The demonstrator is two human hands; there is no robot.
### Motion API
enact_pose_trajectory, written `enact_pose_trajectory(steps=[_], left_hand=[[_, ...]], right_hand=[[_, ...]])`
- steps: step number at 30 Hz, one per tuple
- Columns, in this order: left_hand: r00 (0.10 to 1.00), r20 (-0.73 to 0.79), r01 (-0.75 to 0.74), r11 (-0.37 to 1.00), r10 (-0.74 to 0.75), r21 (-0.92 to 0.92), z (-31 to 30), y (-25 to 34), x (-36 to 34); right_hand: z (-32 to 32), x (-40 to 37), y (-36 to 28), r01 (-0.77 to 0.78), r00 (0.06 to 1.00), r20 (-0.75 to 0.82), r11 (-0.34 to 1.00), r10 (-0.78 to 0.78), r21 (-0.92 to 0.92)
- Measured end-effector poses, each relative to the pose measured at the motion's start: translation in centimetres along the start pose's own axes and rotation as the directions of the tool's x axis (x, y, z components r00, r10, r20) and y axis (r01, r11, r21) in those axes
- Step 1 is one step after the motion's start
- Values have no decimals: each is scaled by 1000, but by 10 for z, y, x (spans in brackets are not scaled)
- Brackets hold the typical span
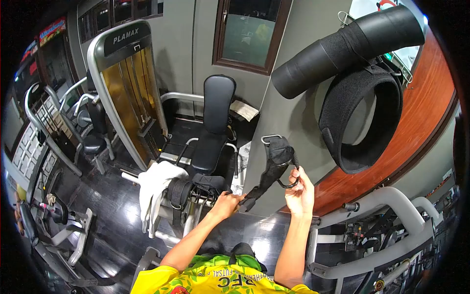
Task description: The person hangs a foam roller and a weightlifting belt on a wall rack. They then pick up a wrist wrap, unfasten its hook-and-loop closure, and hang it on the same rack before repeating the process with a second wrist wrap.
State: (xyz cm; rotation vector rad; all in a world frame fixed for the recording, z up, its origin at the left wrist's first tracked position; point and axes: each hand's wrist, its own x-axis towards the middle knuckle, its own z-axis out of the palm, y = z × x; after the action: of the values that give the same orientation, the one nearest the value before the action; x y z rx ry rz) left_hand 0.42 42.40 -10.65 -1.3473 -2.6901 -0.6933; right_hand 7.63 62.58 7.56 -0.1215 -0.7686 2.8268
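Note:
A black padded strap with a metal ring at its upper end stretches between my two hands, in front of the grey wall. My left hand is closed round its lower end. Higher up, my right hand pinches the thin black loop at the strap's side, fingertips up. Just left of my left hand, more black straps with metal rings hang over a rail, beside a white towel.
A black padded bar sleeve and a wide black belt hang on the wall at right. Ahead stands a cable machine with a black seat. Grey machine frames rise at lower right, others at left.

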Motion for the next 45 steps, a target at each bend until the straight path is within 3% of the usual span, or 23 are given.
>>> enact_pose_trajectory(steps=[1, 7, 10, 15, 23, 24, 27, 29, 30, 32, 33, 35, 37, 39, 41, 43, 44, 45], left_hand=[[1000, 2, -1, 1000, 1, -1, 4, -1, 0], [998, -29, 54, 991, -51, 122, 12, 0, -4], [995, 56, 78, 984, -88, 162, 15, -3, -6], [999, 30, 22, 973, -30, 231, 20, -3, -7], [997, 78, -25, 997, 19, 75, -16, -6, 2], [1000, 27, -5, 995, 7, -100, -26, -2, 5], [996, -55, 20, 803, -65, -595, -77, 29, 19], [976, -216, -171, 581, -9, -796, -106, 52, 24], [977, -214, -169, 579, -10, -797, -110, 61, 27], [890, -456, -393, 511, 1, -765, -113, 76, 32], [889, -459, -394, 511, 0, -764, -115, 83, 32], [973, -99, -63, 173, -209, -983, -117, 94, 31], [959, -166, -120, 200, -231, -972, -120, 105, 36], [947, -173, -242, -249, -270, -938, -127, 119, 38], [933, -124, -233, -305, -338, -923, -133, 128, 38], [905, -48, -254, -444, -424, -859, -139, 134, 39], [891, -23, -256, -459, -454, -851, -145, 137, 39], [880, -38, -282, -458, -473, -843, -149, 139, 38]], right_hand=[[-5, -1, -2, 25, 999, 42, 999, -26, 25], [-21, -10, -23, 130, 990, -57, 991, -129, 20], [-21, -23, -39, 176, 984, -10, 981, -176, 87], [-5, -45, -45, 194, 980, -31, 981, -194, -15], [-10, -51, -30, 115, 993, -10, 989, -116, -90], [-7, -52, -28, 107, 994, 2, 990, -107, -89], [-8, -53, -21, 53, 999, -6, 996, -54, -68], [-9, -54, -17, -14, 1000, 25, 998, 16, -57], [-6, -56, -14, -40, 999, 7, 997, 41, -65], [-6, -58, -10, -111, 994, 9, 987, 112, -113], [-2, -59, -7, -129, 992, -23, 984, 127, -122], [-2, -61, -3, -174, 985, -19, 972, 173, -155], [-7, -62, 1, -167, 985, 6, 970, 170, -178], [-5, -66, 6, -139, 990, -24, 962, 137, -234], [-9, -70, 15, -46, 999, -15, 927, 43, -372], [-15, -70, 22, 135, 990, 107, 877, -96, -462], [-24, -69, 21, 138, 989, 108, 877, -99, -461], [-31, -68, 18, 200, 977, 61, 765, -206, -612]])
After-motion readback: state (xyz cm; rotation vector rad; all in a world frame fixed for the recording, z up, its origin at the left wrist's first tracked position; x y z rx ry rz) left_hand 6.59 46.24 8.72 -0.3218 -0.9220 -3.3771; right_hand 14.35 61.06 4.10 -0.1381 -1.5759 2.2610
